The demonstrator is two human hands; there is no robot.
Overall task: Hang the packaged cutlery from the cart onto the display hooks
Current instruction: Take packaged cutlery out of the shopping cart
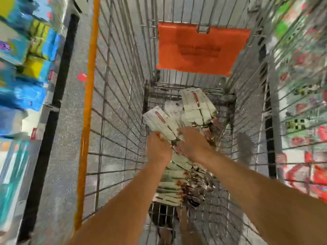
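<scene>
Cutlery packs (160,123) in both hands' curled fingers (184,132)

Bright, even overhead light; heavy motion blur and wide-angle stretch toward both side edges.

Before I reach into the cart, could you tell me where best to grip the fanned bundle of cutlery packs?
Grip the bundle of cutlery packs at its narrow lower end, where the cards converge and both the left hand and right hand already meet it. Come from above, since the cart walls block the sides.
</scene>
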